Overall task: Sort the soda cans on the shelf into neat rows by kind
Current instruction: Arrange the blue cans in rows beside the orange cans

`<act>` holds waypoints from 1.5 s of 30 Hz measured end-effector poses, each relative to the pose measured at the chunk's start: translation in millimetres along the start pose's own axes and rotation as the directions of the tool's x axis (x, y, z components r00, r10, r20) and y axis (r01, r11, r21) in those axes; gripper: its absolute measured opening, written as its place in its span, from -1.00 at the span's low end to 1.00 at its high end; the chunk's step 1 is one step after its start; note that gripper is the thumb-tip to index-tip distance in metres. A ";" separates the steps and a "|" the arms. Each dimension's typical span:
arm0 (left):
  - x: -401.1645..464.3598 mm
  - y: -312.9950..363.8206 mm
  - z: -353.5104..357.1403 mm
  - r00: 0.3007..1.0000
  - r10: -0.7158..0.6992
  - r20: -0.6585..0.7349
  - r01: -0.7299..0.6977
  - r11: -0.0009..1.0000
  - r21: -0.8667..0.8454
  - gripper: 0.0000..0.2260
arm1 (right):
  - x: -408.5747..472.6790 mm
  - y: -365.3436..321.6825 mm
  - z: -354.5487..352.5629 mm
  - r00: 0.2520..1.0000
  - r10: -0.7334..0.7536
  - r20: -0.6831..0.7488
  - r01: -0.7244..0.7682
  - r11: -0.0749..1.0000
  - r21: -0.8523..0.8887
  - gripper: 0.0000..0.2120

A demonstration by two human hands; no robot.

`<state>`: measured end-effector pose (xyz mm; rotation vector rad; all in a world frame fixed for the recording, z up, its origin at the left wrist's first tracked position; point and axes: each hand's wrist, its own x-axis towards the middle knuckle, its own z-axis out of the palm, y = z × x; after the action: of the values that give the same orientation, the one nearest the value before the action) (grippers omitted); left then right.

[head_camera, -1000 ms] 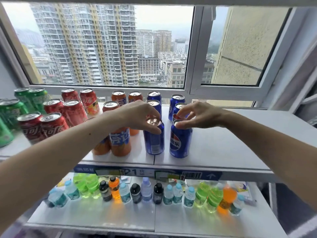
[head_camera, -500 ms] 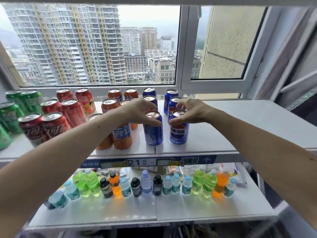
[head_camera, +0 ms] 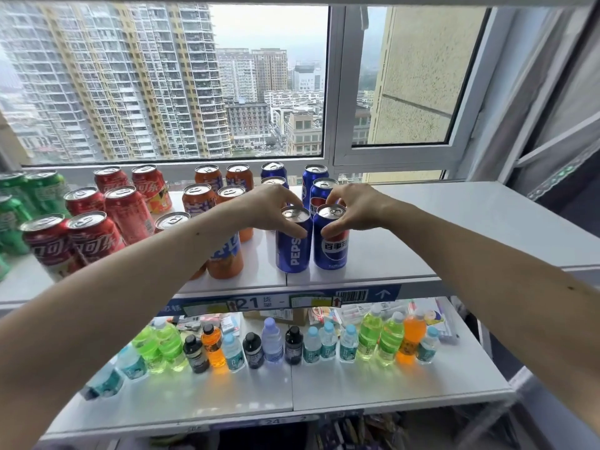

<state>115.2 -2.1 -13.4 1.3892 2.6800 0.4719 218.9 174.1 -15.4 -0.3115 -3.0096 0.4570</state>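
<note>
Two blue Pepsi cans stand side by side at the front of the white upper shelf point(head_camera: 454, 228). My left hand point(head_camera: 269, 209) grips the top of the left Pepsi can point(head_camera: 292, 248). My right hand point(head_camera: 354, 209) grips the top of the right Pepsi can point(head_camera: 331, 248). More blue cans point(head_camera: 313, 180) line up behind them, partly hidden by my hands. Orange cans point(head_camera: 227, 258) stand in rows to the left, then red cola cans point(head_camera: 94, 238), then green cans point(head_camera: 42, 190) at the far left.
A window point(head_camera: 168, 86) sits right behind the cans. The upper shelf's right half is bare. A blue label strip point(head_camera: 279, 302) runs along the shelf's front edge. On the lower shelf point(head_camera: 389, 388) stands a row of small bottles point(head_camera: 272, 342).
Both hands have drawn the two front Pepsi cans closer together, and the cans have turned so their labels face me. The camera view has shifted slightly.
</note>
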 end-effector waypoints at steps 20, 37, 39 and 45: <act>-6.8 4.6 -1.4 0.990 -0.049 0.130 0.060 0.995 -0.083 -0.27 | -11.1 -7.4 -4.2 0.998 -0.035 0.051 0.032 0.999 0.042 -0.29; -5.7 -1.2 1.2 0.999 -0.005 0.043 0.010 0.994 -0.107 -0.44 | -9.7 -2.3 2.3 1.000 -0.009 -0.012 0.008 0.996 -0.084 -0.29; -7.1 -2.0 1.2 0.999 -0.005 0.047 0.011 0.992 -0.122 -0.43 | -9.3 -2.8 4.0 0.999 -0.010 -0.033 0.007 0.995 -0.095 -0.30; -8.7 -6.2 -1.3 0.997 -0.009 0.082 0.019 0.991 -0.130 -0.29 | -10.4 -3.0 2.8 1.000 -0.006 -0.019 0.004 0.997 -0.080 -0.24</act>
<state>115.2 -12.8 -14.6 1.3237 2.5429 0.5651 228.1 168.3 -17.7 -0.3122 -3.0138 0.3320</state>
